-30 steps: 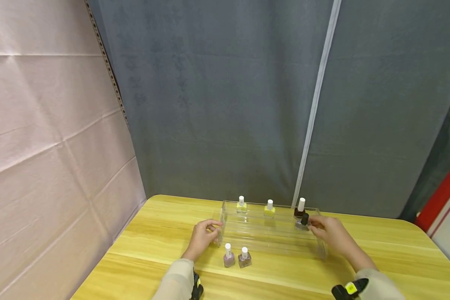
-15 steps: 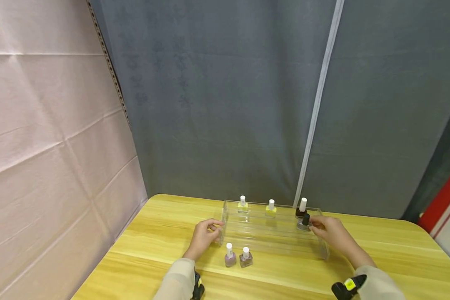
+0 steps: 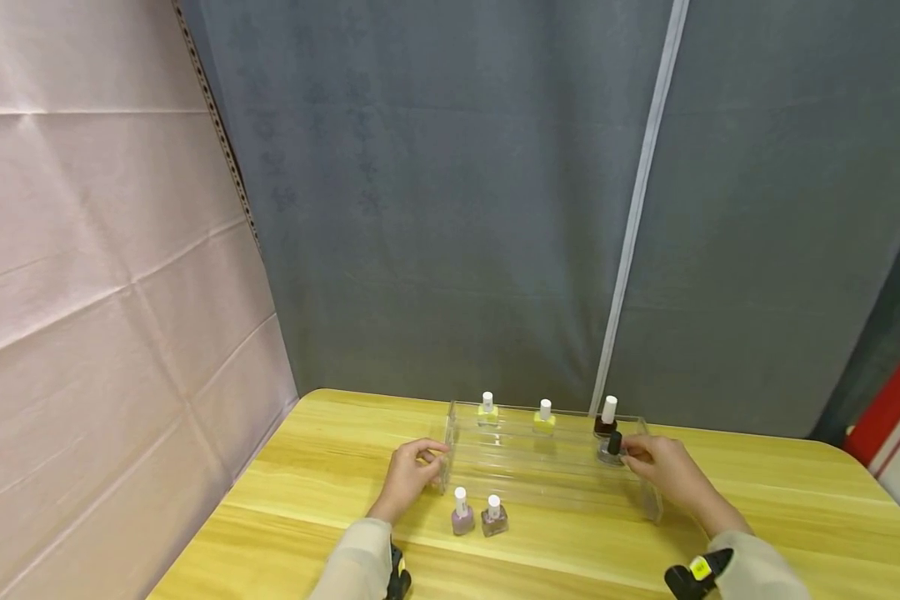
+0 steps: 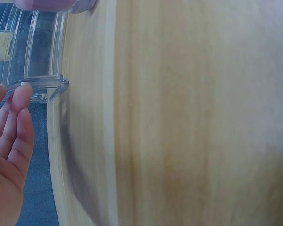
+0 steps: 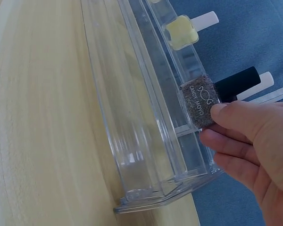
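Note:
My right hand pinches a glittery dark grey nail polish bottle with a black cap between thumb and fingers. The bottle is at the right end of a clear acrylic display rack, on a step below the top one. Behind it on the top step stands a dark nail polish bottle with a white cap. At the rack's left end panel, my left hand holds the edge with thumb and fingertips. Two yellow nail polish bottles, one left and one nearer the middle, stand on the top step.
In front of the rack's left part, a lilac nail polish bottle and a mauve glitter one stand on the wooden table. A grey curtain hangs behind the table; pale cloth covers the left side.

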